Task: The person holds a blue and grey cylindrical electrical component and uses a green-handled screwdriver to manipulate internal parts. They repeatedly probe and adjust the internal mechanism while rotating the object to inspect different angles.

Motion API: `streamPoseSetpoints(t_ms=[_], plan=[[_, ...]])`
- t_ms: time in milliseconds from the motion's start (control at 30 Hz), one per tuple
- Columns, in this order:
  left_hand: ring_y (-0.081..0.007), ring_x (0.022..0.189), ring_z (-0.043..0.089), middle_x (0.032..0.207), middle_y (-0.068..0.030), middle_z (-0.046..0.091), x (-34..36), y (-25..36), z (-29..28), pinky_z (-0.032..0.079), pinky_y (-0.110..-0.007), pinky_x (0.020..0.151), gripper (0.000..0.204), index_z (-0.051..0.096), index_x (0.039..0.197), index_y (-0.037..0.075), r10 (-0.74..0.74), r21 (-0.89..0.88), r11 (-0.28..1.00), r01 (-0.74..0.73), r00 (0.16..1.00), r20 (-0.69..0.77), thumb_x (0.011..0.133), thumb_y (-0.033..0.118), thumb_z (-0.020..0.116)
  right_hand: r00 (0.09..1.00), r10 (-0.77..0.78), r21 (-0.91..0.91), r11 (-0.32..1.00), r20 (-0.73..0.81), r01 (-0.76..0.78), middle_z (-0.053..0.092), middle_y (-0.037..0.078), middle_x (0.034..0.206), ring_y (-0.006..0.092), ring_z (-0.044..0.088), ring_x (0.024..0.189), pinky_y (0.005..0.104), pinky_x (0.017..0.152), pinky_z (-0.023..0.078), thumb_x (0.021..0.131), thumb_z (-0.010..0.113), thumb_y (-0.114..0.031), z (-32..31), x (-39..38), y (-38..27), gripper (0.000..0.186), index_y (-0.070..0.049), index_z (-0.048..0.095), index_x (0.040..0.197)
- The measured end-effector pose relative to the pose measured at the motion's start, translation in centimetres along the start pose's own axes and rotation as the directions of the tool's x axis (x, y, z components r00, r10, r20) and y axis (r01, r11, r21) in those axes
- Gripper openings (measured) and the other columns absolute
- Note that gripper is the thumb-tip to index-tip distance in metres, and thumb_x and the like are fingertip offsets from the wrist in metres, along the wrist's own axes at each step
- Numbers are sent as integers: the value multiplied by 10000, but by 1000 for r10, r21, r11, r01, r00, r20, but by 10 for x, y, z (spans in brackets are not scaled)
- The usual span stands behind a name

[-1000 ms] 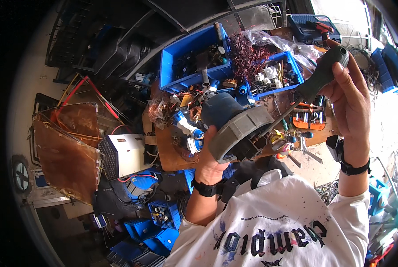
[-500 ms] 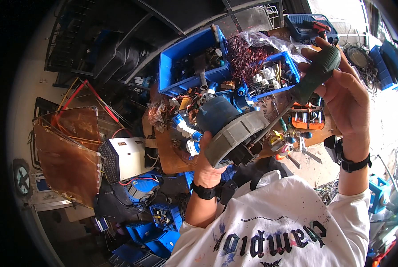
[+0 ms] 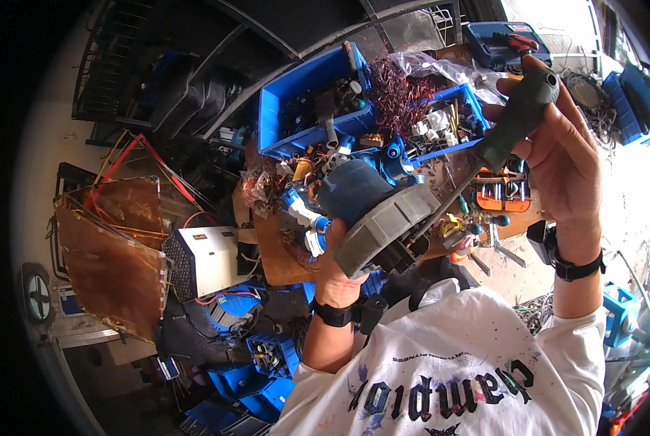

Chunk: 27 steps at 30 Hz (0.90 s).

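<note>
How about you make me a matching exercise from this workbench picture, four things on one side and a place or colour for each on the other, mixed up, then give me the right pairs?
Column one
1. Screwdriver
2. Round plug-like fitting
3. Tangle of thin wire
4. Box with a perforated side

Column two
A. Between two blue bins
B. In the left hand
C. White face, dark side
D. In the right hand

Right pairs
1-D
2-B
3-A
4-C
</note>
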<state>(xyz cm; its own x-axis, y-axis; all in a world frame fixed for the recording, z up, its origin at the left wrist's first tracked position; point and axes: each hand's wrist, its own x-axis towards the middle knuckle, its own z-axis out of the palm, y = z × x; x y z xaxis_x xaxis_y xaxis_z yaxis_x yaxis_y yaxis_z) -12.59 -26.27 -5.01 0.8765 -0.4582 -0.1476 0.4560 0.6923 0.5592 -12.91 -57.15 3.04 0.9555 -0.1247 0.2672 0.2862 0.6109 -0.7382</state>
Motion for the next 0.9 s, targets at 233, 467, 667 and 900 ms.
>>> streamPoseSetpoints(t_ms=[233, 467, 667, 900], plan=[[-244, 1106, 606, 1253, -117, 593, 2, -1, -5, 505, -384, 938, 548, 484, 1313, 36, -9, -7, 1000, 9, 1000, -12, 922, 409, 572, 992, -66, -81, 994, 110, 75, 486, 243, 1278, 368, 587, 1105, 439, 891, 548, 986, 399, -142, -5, -2, -4, 519, 34, 221, 1441], [-245, 1105, 606, 1253, -117, 593, -1, 0, -10, 505, -384, 939, 552, 481, 1315, 36, -3, 6, 1000, 3, 999, -37, 919, 409, 576, 990, -130, -110, 985, 45, 134, 472, 249, 1291, 339, 572, 1132, 420, 909, 541, 998, 366, -128, 0, -6, -2, 491, 40, 223, 1437], [-245, 1105, 606, 1253, -118, 593, -2, -1, -13, 505, -384, 939, 555, 479, 1317, 36, 2, 15, 1000, -1, 999, -46, 917, 409, 579, 992, -125, -96, 987, 27, 127, 466, 258, 1297, 344, 566, 1141, 415, 925, 533, 995, 374, -127, 1, -7, -3, 493, 36, 225, 1436], [-246, 1104, 606, 1252, -119, 593, -1, 0, -12, 505, -385, 940, 560, 477, 1318, 37, -2, 11, 1000, 3, 999, -44, 915, 409, 583, 992, -103, -83, 991, 70, 109, 456, 261, 1300, 366, 564, 1139, 436, 947, 520, 992, 380, -124, 0, -6, -2, 499, 33, 216, 1436]])
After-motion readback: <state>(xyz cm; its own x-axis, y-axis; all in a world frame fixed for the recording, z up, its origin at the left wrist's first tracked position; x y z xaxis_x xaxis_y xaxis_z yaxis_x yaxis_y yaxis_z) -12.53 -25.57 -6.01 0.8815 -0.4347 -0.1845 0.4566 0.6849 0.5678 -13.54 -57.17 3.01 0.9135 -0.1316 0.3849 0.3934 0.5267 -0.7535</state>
